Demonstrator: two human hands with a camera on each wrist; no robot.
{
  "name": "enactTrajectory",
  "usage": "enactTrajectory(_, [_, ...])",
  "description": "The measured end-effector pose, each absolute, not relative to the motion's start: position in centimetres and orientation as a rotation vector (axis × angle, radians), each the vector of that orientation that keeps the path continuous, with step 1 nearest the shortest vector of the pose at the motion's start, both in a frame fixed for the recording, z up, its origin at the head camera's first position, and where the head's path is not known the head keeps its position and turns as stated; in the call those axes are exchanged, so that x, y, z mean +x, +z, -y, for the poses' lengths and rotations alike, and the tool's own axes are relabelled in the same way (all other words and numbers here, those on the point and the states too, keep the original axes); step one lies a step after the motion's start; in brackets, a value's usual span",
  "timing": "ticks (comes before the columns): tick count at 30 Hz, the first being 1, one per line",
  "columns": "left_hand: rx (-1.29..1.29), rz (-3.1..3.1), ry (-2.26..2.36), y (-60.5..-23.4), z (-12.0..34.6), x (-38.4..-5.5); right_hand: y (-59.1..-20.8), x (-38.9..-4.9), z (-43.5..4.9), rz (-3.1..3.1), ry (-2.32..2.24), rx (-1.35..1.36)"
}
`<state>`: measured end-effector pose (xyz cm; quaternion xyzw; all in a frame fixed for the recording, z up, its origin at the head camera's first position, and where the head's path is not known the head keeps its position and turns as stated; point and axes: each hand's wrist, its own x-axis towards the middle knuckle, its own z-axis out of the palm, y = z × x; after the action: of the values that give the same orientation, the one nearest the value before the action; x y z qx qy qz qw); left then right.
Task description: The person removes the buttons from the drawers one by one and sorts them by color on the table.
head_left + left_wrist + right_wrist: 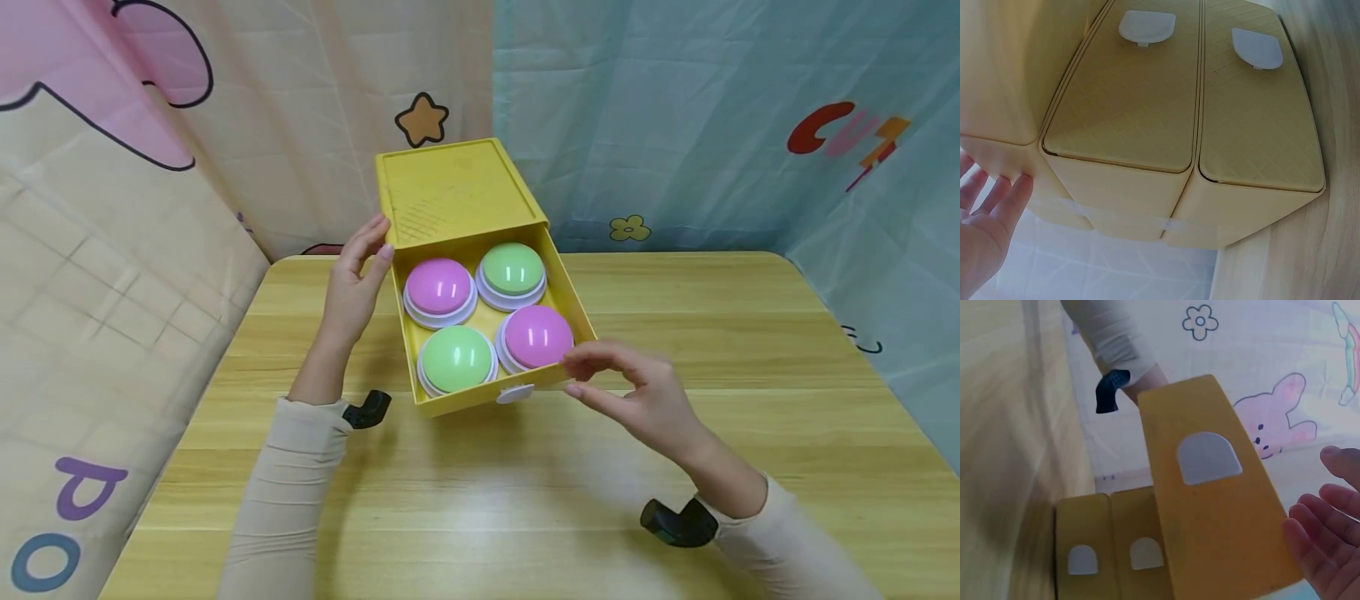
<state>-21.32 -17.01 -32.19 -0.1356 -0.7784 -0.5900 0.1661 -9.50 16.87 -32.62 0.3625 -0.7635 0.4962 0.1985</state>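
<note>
A yellow drawer cabinet [465, 187] stands at the back of the table. Its top drawer [393, 404] is pulled out, showing a white tab handle [515, 393] on the front. Inside lie two pink domes [438, 286] and two green domes [456, 358], all on white round bases, looking like push buttons. My left hand [354, 283] rests its fingers against the cabinet's left side, near where the drawer emerges. At the drawer's front right corner is my right hand [645, 392], thumb and fingers parted, fingertips right at the edge, nothing held.
Below the pulled-out drawer, two closed drawers [1122, 106] with white tabs show in the left wrist view. The wooden table [480, 500] extends in front and to both sides. Printed curtains [675, 125] hang close behind and beside it. A black wrist device [678, 523] sits on each sleeve.
</note>
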Motion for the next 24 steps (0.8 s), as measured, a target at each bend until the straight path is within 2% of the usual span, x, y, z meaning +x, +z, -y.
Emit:
enactTrajectory(7, [-0.386, 2.216, -1.692, -32.1, 17.0, -21.3, -29.1, -12.5, -18.1, 2.2, 1.29, 1.131])
enactTrajectory(15, [-0.393, 2.207, -1.7, -32.3, 17.0, -21.4, -27.0, -16.7, -17.7, 2.537, 1.22, 1.411])
enactTrajectory(24, [-0.39, 2.204, -1.704, -32.2, 17.0, -21.3, -25.9, -17.6, -15.7, 2.774, 0.881, 1.535])
